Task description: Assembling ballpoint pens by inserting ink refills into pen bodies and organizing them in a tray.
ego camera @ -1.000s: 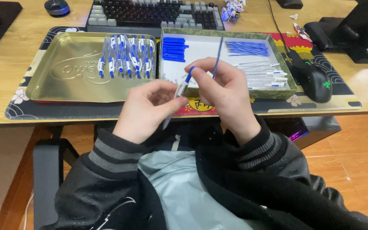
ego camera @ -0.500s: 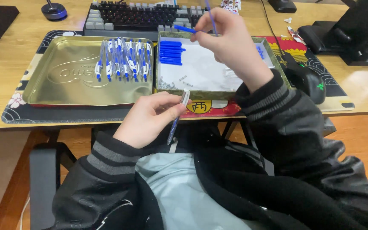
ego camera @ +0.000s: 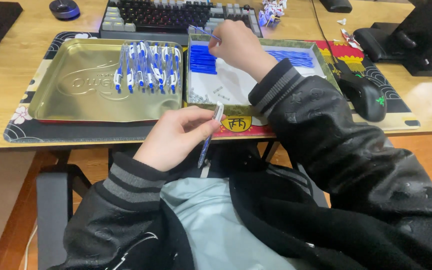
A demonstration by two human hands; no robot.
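The right hand (ego camera: 238, 42) has reached farther over the tray (ego camera: 326, 65), pinching a thin blue refill (ego camera: 205, 32). The left hand (ego camera: 176, 137) grips a pen barrel (ego camera: 210, 135) below the desk edge. Light, slick plastic; best held mid-barrel.

We held a slim, clear plastic pen barrel with a blue lower part (ego camera: 210, 134) in our left hand (ego camera: 176, 137), at the front edge of the bench; it slanted, its pale upper end up by the thumb and its blue end pointing down toward our lap. Our right hand (ego camera: 238, 46) pinched a thin blue refill (ego camera: 205, 32) in its fingers, over the far left corner of the green-rimmed, white-floored box, lying nearly level.
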